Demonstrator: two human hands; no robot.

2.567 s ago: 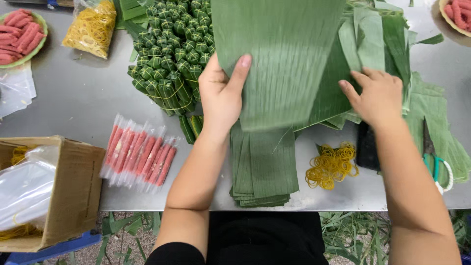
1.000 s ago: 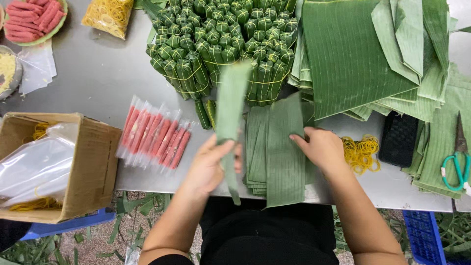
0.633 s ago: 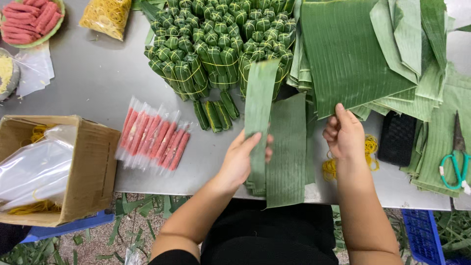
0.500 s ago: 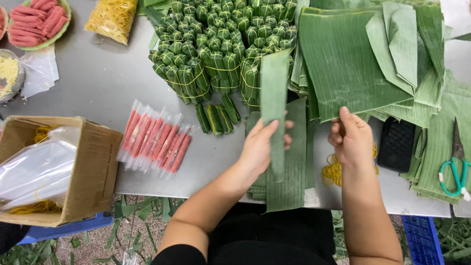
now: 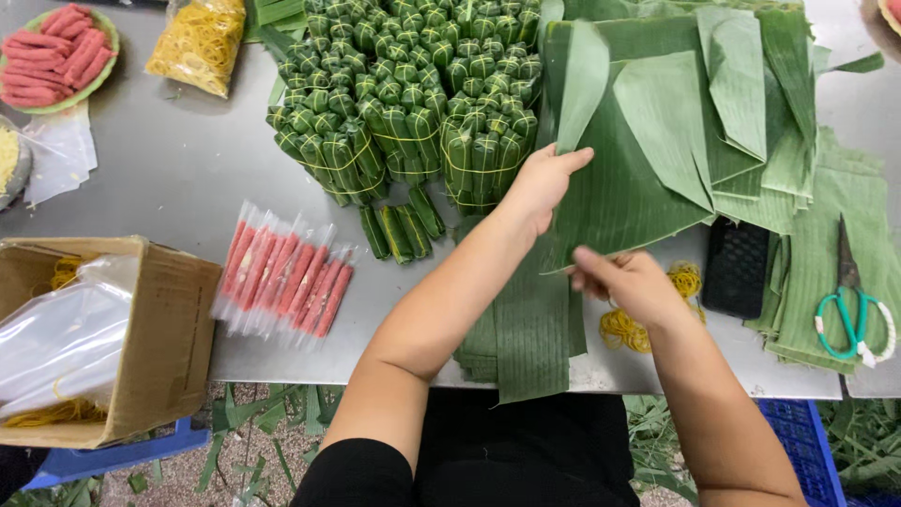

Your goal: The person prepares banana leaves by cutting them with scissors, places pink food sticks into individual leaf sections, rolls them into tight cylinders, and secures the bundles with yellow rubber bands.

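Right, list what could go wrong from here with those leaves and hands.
1. The left hand lifts a large banana leaf by its edge; pulled hard, it might split along its ribs.
2. The right hand works just above the loose yellow rubber bands, which sit close to the table edge and could be swept off.
3. The strip pile already overhangs that edge and may slide down.

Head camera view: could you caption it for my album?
Left hand lifts a leaf strip from the big leaf; right hand hovers above rubber bands.
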